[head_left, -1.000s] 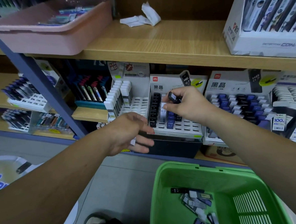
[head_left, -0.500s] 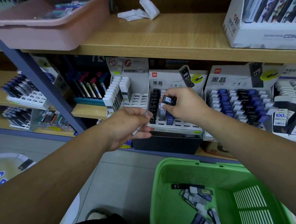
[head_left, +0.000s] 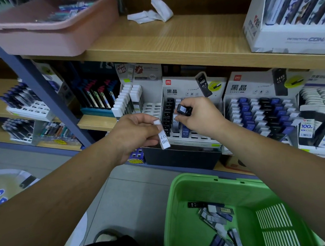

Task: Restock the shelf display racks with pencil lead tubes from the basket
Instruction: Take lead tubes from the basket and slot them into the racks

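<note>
My left hand pinches a white lead tube marked HB 07, held just in front of the middle display rack. My right hand grips a black lead tube above that rack's slots, beside a column of black tubes. A blue tube stands in the rack under my right hand. The green basket sits low at the right, with several loose lead tubes lying in its bottom.
A fuller rack of blue, white and black tubes stands to the right. A rack of white tubes stands to the left. A pink tray, crumpled paper and a white pen box sit on the upper wooden shelf.
My left hand rose toward the rack and now shows a white tube in its fingers. My right hand stays over the rack with the black tube, turned slightly.
</note>
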Demonstrator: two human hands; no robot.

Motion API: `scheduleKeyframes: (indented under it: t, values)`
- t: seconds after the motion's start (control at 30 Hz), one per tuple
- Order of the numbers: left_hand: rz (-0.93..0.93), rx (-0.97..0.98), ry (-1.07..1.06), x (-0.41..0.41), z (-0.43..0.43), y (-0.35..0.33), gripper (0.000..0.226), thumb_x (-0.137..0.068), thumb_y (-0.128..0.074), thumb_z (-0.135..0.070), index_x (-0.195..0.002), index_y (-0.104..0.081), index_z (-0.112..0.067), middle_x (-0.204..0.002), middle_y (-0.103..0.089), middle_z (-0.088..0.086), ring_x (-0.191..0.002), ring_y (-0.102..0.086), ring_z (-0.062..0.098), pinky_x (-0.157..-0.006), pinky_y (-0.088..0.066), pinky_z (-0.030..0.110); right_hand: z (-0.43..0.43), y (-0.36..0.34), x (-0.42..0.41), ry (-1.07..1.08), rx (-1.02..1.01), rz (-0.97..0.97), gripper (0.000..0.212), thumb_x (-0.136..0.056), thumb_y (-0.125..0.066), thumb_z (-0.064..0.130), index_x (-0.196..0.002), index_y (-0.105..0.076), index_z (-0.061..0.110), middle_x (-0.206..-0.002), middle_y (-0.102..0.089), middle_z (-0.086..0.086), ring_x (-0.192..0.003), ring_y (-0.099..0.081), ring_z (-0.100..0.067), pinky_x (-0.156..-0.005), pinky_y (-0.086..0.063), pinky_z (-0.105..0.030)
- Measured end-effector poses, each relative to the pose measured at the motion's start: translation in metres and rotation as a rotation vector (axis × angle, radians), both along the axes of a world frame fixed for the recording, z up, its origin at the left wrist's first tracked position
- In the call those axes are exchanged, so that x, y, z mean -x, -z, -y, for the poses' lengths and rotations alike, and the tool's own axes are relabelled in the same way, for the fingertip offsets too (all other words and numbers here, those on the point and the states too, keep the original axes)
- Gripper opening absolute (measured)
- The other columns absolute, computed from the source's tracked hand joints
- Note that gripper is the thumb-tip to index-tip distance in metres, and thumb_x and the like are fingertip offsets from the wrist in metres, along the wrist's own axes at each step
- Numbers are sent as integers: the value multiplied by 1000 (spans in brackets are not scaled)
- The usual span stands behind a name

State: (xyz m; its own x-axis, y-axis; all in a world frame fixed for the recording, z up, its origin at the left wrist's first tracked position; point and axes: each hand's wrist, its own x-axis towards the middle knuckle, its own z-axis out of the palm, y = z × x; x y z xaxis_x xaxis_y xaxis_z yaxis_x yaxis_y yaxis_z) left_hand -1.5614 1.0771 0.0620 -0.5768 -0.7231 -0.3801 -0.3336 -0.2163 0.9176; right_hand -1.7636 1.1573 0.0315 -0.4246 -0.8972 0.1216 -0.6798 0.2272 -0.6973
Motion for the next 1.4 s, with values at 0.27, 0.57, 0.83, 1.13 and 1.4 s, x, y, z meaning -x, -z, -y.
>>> scheduleKeyframes:
  t: [0.27,0.57,0.83,1.13,1.4]
  values:
    - [-37,-10,-35,6,-4,-8,17,-105,-60,-17,-120,-67,-18,-119,-70,16,-82,-78,24,-64,-64,35,0,-4,6,-56,-57,-104,30,-87,-79,23,-69,-60,36,-78,-66,15,-84,-66,-16,-82,-58,-40]
    - [148,376,118,9,-7,-4,25,-94,-73,-7,-115,-63,-16,-100,-71,11,-59,-69,9,-56,-56,22,-2,-19,5,-137,-337,-259,23,-89,-76,41,-69,-66,34,-73,-66,10,-74,-63,-16,-71,-56,-34]
    - [195,623,237,25,-7,2,27,-94,-70,-5,-112,-66,-25,-90,-62,-2,-65,-61,3,-56,-50,12,-28,-43,9,47,-2,611,18,-92,-77,31,-93,-75,14,-64,-60,3,-44,-46,-9,-38,-32,-24]
    - [313,825,297,51,-5,11,19,-84,-80,-3,-87,-79,-22,-83,-74,-8,-75,-69,6,-70,-57,17,-82,-41,18,55,-170,1158,53,-95,-52,65,-81,-63,14,-65,-43,-3,-49,-31,-17,-43,-17,-26]
    - [361,881,325,51,-3,5,17,-85,-83,-8,-97,-81,-20,-89,-76,-5,-75,-68,6,-75,-58,24,-101,-48,13,53,-89,1241,47,-98,-53,57,-76,-59,16,-65,-42,-3,-50,-32,-17,-44,-18,-27]
